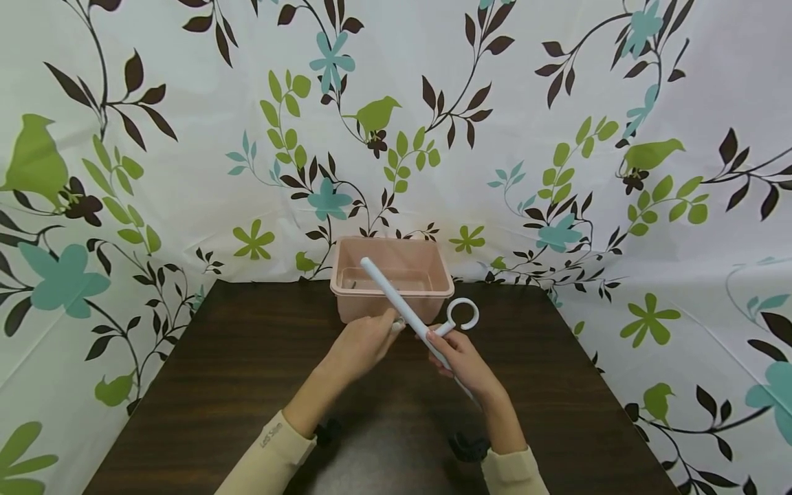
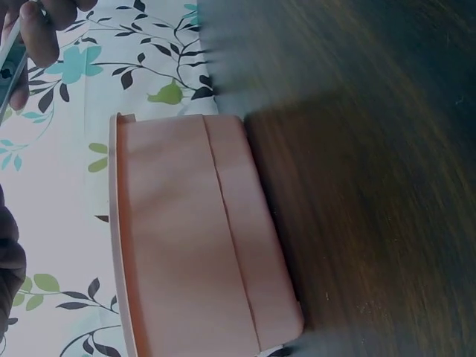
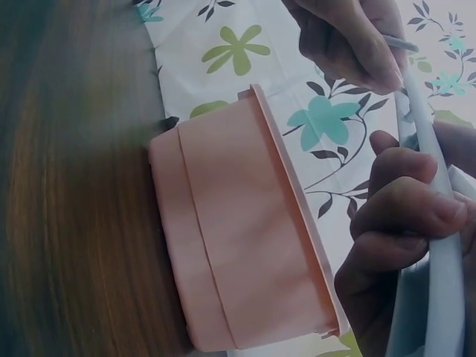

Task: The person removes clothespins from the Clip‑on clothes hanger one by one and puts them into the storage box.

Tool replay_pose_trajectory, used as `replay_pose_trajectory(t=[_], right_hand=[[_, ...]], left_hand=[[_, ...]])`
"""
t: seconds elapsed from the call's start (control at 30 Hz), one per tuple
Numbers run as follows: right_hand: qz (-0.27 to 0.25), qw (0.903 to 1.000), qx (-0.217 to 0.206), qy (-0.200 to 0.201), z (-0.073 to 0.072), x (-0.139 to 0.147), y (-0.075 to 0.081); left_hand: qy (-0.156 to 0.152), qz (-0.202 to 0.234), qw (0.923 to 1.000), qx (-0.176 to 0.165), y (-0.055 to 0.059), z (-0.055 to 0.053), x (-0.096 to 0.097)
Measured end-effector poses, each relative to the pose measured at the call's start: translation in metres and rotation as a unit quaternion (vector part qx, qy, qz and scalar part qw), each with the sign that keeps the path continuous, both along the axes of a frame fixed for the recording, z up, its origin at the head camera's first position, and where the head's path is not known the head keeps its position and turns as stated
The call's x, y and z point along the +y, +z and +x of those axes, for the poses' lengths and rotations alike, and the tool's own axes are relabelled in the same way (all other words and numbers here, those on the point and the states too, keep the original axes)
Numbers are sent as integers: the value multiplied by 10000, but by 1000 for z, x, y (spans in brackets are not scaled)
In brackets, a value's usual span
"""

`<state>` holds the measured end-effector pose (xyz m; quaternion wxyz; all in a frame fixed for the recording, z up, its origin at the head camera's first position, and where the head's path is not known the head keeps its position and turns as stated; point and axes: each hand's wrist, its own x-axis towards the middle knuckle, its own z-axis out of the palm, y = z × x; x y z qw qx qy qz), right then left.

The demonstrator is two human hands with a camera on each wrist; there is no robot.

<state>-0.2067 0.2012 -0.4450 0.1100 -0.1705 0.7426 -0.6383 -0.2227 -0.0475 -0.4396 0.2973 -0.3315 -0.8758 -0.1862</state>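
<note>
A white plastic hanger (image 1: 396, 297) with a long bar and an open ring hook is held aslant above the table, in front of the pink bin. My right hand (image 1: 460, 361) grips the bar near the hook, its fingers (image 3: 401, 201) curled round it in the right wrist view. Close to the bar's middle, my left hand (image 1: 365, 344) has its fingers bent and seems to pinch the hanger's edge; the exact hold is partly hidden. The pink bin (image 1: 396, 292) stands upright behind both hands.
The dark wood table (image 1: 260, 371) reaches back to a patterned cloth (image 1: 396, 172) with leaves, flowers and birds, which hangs behind and at both sides. The bin is at the table's far edge. Dark objects (image 1: 468, 447) show by my wrists.
</note>
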Motion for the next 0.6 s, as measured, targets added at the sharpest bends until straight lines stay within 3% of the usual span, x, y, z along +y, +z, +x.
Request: replay_pose_trajectory(t=[0.4, 0.6], right_hand=[[-40, 9999, -123, -11, -2, 9, 3], [18, 9998, -165, -51, -2, 11, 1]], left_hand=[[221, -199, 9995, 128, -6, -8, -7], [464, -300, 9983, -205, -7, -15, -14]])
